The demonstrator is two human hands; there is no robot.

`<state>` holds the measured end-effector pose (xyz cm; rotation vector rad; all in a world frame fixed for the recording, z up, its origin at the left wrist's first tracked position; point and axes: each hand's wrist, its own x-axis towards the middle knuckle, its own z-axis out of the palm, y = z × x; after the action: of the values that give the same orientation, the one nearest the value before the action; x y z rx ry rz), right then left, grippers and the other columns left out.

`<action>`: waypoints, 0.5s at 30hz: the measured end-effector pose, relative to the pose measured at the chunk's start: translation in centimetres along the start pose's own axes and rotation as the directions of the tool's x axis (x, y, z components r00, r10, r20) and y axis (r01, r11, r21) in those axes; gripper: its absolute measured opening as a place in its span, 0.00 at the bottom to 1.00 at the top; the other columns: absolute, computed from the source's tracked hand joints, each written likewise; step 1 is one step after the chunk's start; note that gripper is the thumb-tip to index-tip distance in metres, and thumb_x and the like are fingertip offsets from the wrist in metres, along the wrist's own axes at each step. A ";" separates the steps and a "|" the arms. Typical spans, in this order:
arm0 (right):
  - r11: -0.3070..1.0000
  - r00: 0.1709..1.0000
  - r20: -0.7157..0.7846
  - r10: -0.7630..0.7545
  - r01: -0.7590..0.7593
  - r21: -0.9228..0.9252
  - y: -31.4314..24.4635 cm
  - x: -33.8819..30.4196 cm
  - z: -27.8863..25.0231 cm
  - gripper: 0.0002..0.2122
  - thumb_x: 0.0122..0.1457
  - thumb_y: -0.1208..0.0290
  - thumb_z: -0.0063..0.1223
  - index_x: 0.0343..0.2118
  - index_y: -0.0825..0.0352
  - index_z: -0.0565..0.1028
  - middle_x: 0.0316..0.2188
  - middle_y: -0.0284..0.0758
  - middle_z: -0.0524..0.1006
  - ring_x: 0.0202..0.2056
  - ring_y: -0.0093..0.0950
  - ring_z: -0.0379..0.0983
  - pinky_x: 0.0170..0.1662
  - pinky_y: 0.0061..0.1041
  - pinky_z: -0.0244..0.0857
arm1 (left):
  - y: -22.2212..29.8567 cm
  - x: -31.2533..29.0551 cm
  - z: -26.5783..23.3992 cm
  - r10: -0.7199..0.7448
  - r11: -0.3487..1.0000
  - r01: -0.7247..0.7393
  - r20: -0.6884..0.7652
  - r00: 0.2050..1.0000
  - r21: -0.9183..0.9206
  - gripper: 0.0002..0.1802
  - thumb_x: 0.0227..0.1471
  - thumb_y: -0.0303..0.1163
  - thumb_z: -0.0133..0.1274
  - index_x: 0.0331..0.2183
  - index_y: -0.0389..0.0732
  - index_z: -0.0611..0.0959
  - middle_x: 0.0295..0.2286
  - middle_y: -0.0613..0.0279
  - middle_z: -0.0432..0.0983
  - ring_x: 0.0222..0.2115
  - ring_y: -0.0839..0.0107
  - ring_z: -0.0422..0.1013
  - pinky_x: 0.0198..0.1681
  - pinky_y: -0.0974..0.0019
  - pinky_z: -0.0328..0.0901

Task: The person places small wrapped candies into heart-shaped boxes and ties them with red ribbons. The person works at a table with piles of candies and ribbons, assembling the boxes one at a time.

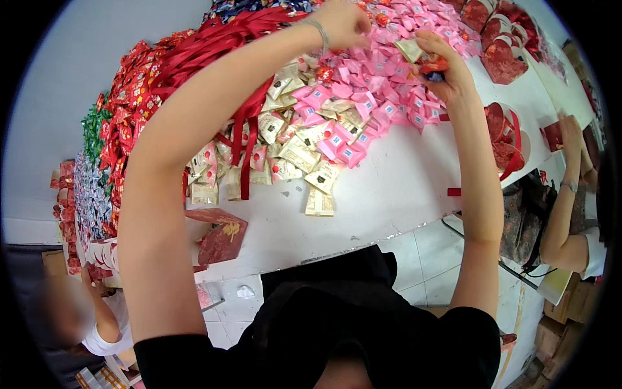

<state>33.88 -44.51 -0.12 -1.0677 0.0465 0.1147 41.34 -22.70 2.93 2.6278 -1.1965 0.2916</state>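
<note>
My left hand (343,23), a thin bracelet at its wrist, reaches far across the white table (382,194) and closes its fingers in the heap of pink wrapped sweets (389,91). My right hand (440,68) is shut on a small bunch of sweets: a cream packet, a red round one and a dark one. Beside the pink heap lies a pile of cream and gold packets (304,149). A bundle of red ribbons (220,45) runs under my left forearm.
Red wrapped sweets (129,110), green ones (94,129) and blue-white ones (91,194) line the left side. Red round gift boxes (502,52) stand at the right. A flat red gift bag (223,236) lies near the front edge. Other people work at the lower left and right.
</note>
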 end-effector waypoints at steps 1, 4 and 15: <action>0.999 1.000 -0.027 0.001 0.001 0.053 0.2 -0.5 -1.1 0.15 0.56 0.70 0.57 0.47 0.58 0.74 0.40 0.28 0.75 0.39 0.25 0.74 0.29 0.26 0.71 | 0.5 -0.2 1.1 0.041 0.987 -0.058 0.114 0.993 0.149 0.20 0.40 0.45 0.61 0.37 0.47 0.84 0.29 0.55 0.80 0.35 0.56 0.76 0.40 0.56 0.71; 0.984 0.999 0.044 -0.007 -0.001 0.177 1.5 -2.0 -3.5 0.14 0.54 0.71 0.59 0.44 0.61 0.73 0.38 0.32 0.74 0.39 0.26 0.72 0.35 0.31 0.72 | 0.6 0.8 3.4 -0.179 0.929 0.066 0.286 0.941 0.364 0.18 0.42 0.43 0.60 0.37 0.46 0.84 0.34 0.52 0.78 0.39 0.57 0.74 0.44 0.55 0.68; 0.966 0.964 0.066 -0.258 0.258 -0.005 2.9 -3.7 -2.6 0.13 0.58 0.73 0.54 0.46 0.70 0.72 0.41 0.41 0.76 0.40 0.32 0.76 0.32 0.32 0.77 | 4.3 -13.1 -16.4 0.084 0.932 0.131 0.553 0.829 -0.338 0.13 0.45 0.36 0.63 0.30 0.37 0.81 0.25 0.59 0.77 0.27 0.69 0.72 0.30 0.64 0.66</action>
<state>29.95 -45.67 -3.56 -1.0736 -0.1521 -0.0864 28.25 -11.22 15.50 2.4464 -1.2184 -0.7027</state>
